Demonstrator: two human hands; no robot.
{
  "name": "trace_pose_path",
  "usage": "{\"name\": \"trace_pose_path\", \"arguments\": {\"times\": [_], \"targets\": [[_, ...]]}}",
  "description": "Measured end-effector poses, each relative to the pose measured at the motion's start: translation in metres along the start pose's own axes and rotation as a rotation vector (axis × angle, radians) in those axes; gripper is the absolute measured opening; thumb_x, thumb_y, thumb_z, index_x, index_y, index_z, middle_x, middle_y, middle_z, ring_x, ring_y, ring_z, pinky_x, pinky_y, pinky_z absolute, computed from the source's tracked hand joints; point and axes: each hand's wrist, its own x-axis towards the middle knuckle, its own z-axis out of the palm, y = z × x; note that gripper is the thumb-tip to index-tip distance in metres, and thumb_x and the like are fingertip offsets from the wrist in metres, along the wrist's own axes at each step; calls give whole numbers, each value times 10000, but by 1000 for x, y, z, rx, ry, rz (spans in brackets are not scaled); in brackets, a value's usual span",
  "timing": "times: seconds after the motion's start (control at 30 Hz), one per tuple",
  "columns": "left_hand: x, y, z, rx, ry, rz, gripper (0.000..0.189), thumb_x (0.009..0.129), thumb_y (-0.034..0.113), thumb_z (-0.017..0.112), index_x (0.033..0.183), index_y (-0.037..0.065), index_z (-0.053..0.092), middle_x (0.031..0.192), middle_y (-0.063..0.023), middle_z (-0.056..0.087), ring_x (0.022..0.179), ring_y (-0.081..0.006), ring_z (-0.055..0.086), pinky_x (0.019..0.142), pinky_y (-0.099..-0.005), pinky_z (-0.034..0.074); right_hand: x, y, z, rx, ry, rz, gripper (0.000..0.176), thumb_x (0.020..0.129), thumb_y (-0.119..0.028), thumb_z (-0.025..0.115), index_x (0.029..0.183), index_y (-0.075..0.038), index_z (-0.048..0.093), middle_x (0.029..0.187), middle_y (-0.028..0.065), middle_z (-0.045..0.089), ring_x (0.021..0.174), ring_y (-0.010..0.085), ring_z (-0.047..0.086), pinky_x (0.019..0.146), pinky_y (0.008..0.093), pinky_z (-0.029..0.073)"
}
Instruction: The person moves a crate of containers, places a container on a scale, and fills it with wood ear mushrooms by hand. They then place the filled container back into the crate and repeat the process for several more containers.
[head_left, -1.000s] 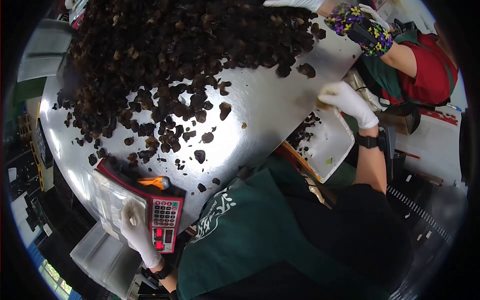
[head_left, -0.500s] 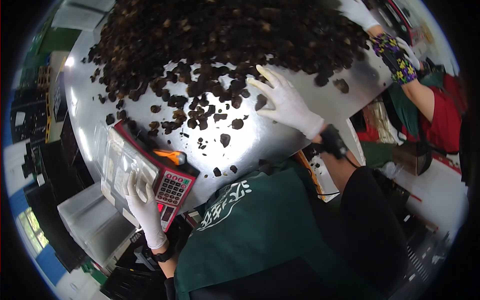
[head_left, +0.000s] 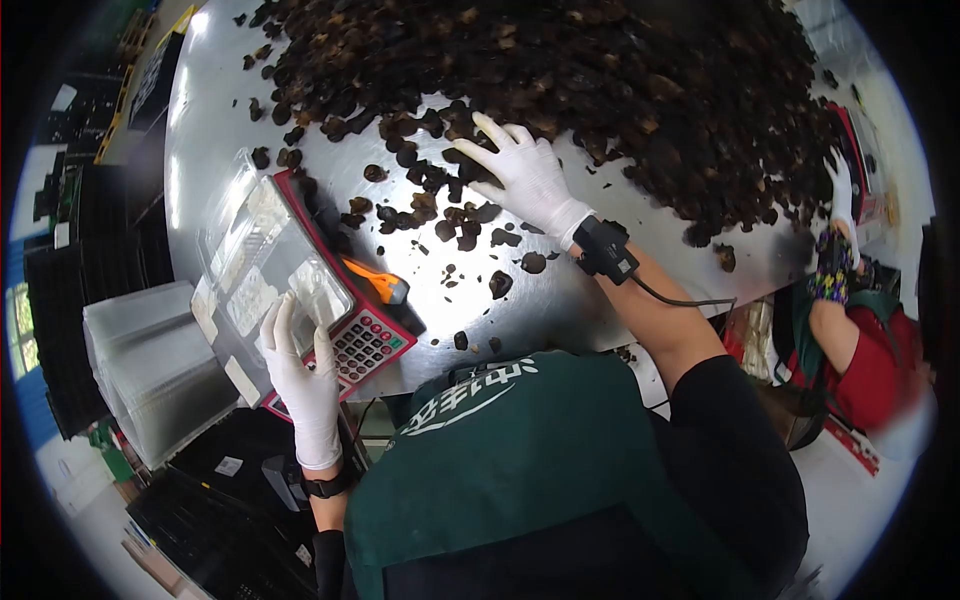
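A big heap of dark brown, wrinkled pieces that look like wood ear mushrooms (head_left: pixel 560 60) covers the far part of the metal table (head_left: pixel 640 225). My right hand (head_left: pixel 530 185), in a white glove, is over loose pieces at the heap's near edge, its fingers spread and nothing visible in them. My left hand (head_left: pixel 303 385), gloved too, lies against the near edge of a clear plastic tray (head_left: pixel 255 250), thumb apart from the stretched fingers. That tray rests on a red scale (head_left: pixel 365 345) with a keypad. Just right of the scale lies an orange-handled tool (head_left: pixel 378 280).
Stacked clear trays (head_left: pixel 150 350) stand left of the table, beside black crates (head_left: pixel 100 250). Across on the right, another person in a red sleeve (head_left: pixel 875 365) has a gloved hand (head_left: pixel 840 185) by a second red scale (head_left: pixel 858 150).
The camera view has shifted. My right hand has moved farther in toward the loose pieces. My left hand stays by the tray. The other person's hand has moved from the heap to the second scale.
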Motion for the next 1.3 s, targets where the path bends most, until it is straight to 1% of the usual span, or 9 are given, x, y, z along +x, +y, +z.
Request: {"name": "trace_pose_path", "arguments": {"times": [0.13, 0.23, 0.37, 0.6, 0.73, 0.97, 1.07, 1.1, 1.3], "targets": [[-4, -4, -8, -65, 43, -10, 464, 909, 95, 651, 1355, 19, 549, 1324, -192, 550, 1258, -347, 526, 1080, -411, 401, 8, 17, 14, 195, 106, -76, 350, 800, -269, 756, 1144, -241, 704, 1018, -36, 633, 1016, 158, 607, 745, 315, 562], [-9, -17, -16, -40, 137, 12, 438, 944, 156, 620, 1344, -7, 551, 1319, -189, 561, 1267, -344, 524, 1087, -416, 394, 24, 23, 5, 500, 198, 78, 268, 784, -223, 769, 1045, -167, 745, 914, 41, 655, 841, 242, 666, 743, 338, 554], [-2, -51, -23, -60, 387, -163, 370, 1013, 179, 528, 1323, -21, 561, 1309, -175, 568, 1247, -310, 529, 1087, -410, 374, 52, 12, -32, 1367, -42, 676, 321, 871, -237, 752, 1072, 12, 717, 948, 93, 735, 794, 164, 686, 713, 310, 556], [2, -64, -4, -129, 205, -171, 683, 766, -92, 473, 1442, 11, 450, 1480, -198, 438, 1420, -349, 373, 1201, -433, 252, 77, -24, -43, 2109, -428, 615, 399, 993, -300, 603, 1221, 24, 639, 984, 103, 721, 700, 129, 669, 431, 195, 496], [2, -44, 0, -70, 246, -185, 670, 784, -78, 512, 1442, 28, 454, 1480, -211, 434, 1420, -364, 372, 1185, -437, 282, 101, -95, -72, 2045, -474, 375, 329, 989, -257, 595, 1183, -3, 670, 1075, 103, 724, 785, 123, 664, 747, 329, 585], [9, -26, 7, -341, 302, -291, 833, 852, -58, 532, 1581, 25, 138, 1529, -228, 378, 1431, -341, 366, 1190, -429, 264, 119, -216, -52, 1567, -448, -196, 432, 854, -393, 721, 1102, -40, 701, 1003, 78, 720, 902, 134, 668, 750, 275, 544], [8, -22, 12, -351, 403, -214, 859, 859, -24, 546, 1593, 54, 106, 1546, -247, 352, 1447, -348, 343, 1198, -451, 234, 102, -225, -29, 552, -160, -564, 527, 764, -471, 754, 1079, -55, 684, 1064, 101, 632, 1069, 236, 589, 892, 376, 508], [8, -19, 13, -360, 420, -213, 858, 866, -12, 546, 1595, 59, 100, 1549, -251, 348, 1453, -349, 334, 1199, -455, 228, 96, -225, -30, 259, -227, -607, 553, 735, -482, 761, 1085, -63, 676, 1089, 110, 604, 1108, 267, 557, 931, 410, 491], [4, -37, 16, -304, 220, -197, 586, 985, 93, 471, 1540, 12, 302, 1567, -192, 349, 1459, -317, 327, 1198, -435, 238, 108, -136, -68, 551, 105, -403, 469, 732, -356, 741, 1120, -96, 691, 1187, 151, 622, 1150, 318, 581, 965, 462, 479]]}}
